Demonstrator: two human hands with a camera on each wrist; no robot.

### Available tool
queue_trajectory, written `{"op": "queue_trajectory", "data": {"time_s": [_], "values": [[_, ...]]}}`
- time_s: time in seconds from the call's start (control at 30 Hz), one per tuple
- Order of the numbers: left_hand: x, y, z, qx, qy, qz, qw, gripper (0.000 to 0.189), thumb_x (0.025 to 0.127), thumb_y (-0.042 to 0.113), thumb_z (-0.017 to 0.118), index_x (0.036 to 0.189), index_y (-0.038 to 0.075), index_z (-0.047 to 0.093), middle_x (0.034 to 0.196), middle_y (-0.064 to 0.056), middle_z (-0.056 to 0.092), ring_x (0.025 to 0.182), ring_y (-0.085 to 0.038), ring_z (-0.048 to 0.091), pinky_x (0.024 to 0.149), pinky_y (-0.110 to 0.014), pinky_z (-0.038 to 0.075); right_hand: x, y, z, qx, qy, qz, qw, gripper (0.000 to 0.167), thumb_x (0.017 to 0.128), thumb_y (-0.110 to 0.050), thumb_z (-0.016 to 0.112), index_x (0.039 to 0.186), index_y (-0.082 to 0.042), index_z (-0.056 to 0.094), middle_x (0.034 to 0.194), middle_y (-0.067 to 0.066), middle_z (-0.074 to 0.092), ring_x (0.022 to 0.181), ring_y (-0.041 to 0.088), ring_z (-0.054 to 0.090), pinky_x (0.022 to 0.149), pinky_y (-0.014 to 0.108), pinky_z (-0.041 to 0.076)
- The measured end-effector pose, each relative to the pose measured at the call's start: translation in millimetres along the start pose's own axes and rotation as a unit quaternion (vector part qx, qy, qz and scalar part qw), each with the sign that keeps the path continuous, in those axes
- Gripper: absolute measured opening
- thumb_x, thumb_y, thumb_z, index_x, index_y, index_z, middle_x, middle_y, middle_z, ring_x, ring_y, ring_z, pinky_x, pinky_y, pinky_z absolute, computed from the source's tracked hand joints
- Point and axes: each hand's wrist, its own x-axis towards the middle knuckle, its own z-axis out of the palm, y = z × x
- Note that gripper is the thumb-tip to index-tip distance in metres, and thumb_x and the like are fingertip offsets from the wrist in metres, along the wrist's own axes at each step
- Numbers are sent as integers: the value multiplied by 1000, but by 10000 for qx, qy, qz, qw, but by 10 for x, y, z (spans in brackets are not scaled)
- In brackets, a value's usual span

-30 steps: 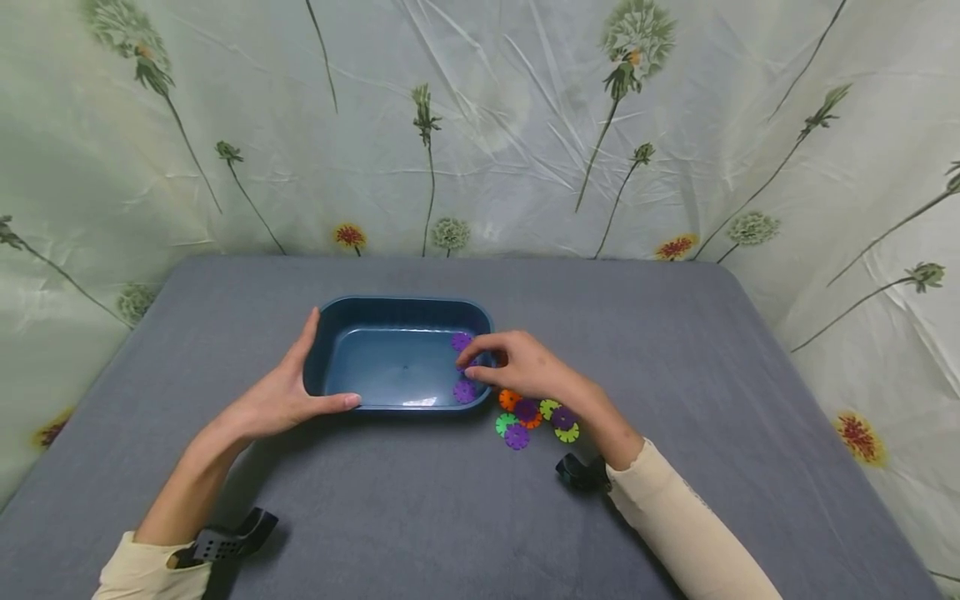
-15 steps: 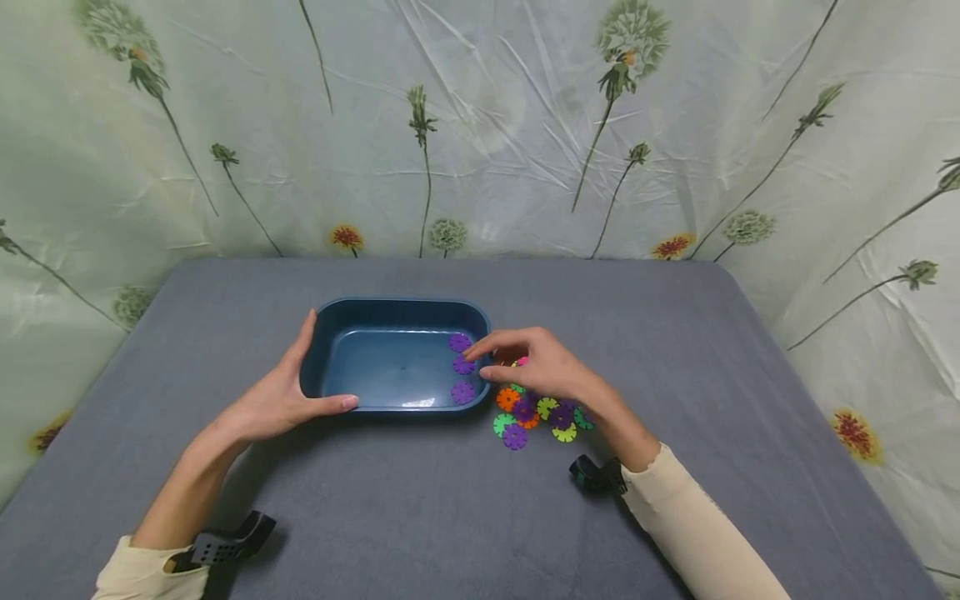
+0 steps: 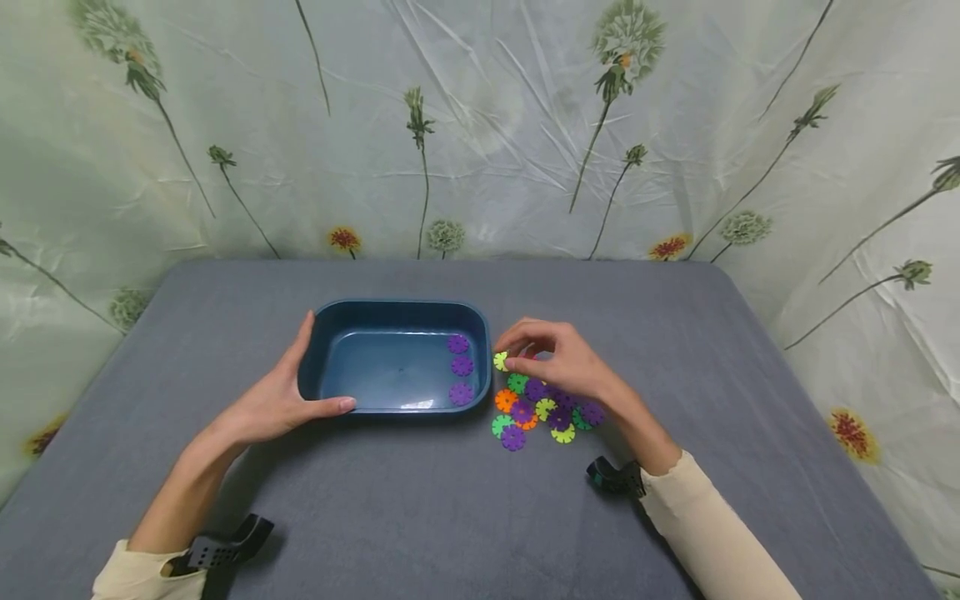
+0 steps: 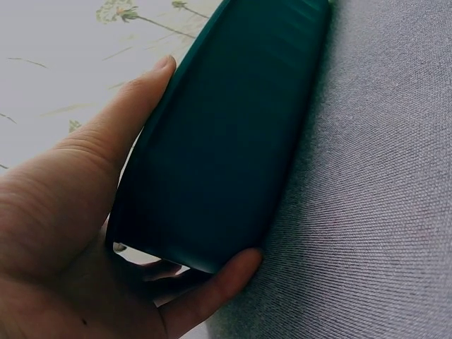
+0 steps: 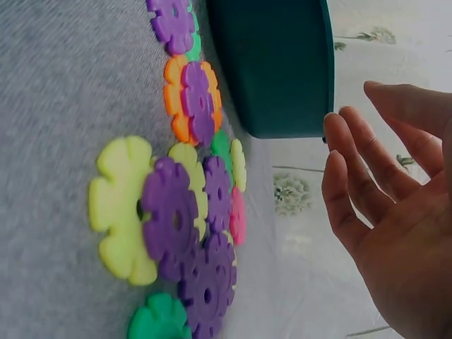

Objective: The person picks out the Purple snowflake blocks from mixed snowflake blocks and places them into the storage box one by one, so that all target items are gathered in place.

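Note:
My left hand (image 3: 279, 398) holds the left end of a dark blue plastic bin (image 3: 375, 371). In the left wrist view its thumb lies along the bin's rim and the other fingers reach around the end. Three purple notched snowflake discs (image 3: 462, 366) lie in a column inside, by the right wall. Just outside that wall, my right hand (image 3: 566, 360) hovers over loose notched discs, fingers bent and slightly apart. In the right wrist view nothing sits between its fingertips. Beneath it are yellow (image 5: 121, 210), purple (image 5: 169, 217), orange (image 3: 506, 401), green and pink discs, several overlapping.
A grey cloth (image 3: 420, 508) covers the table. Behind it hangs a pale curtain (image 3: 495, 183) printed with dandelions. Each wrist wears a black camera mount, the left one (image 3: 228, 546) close to the cloth.
My right hand has moved right, from above the discs in the bin to over the loose pile, uncovering the three purple discs. The left hand keeps its hold.

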Motion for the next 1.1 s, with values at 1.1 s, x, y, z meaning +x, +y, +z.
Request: {"op": "queue_trajectory", "data": {"time_s": [1.1], "values": [[-5,2,12,12,-15,-71,10000,138,84,47,85,164,23,-25,172,-29,-13,153,-65,8,111,-85,22,-294,172,-75,-500,-104,343,9981,23,94,-11,77,117,-8,75,114,8,74,101,20,69,85,33,58]]}}
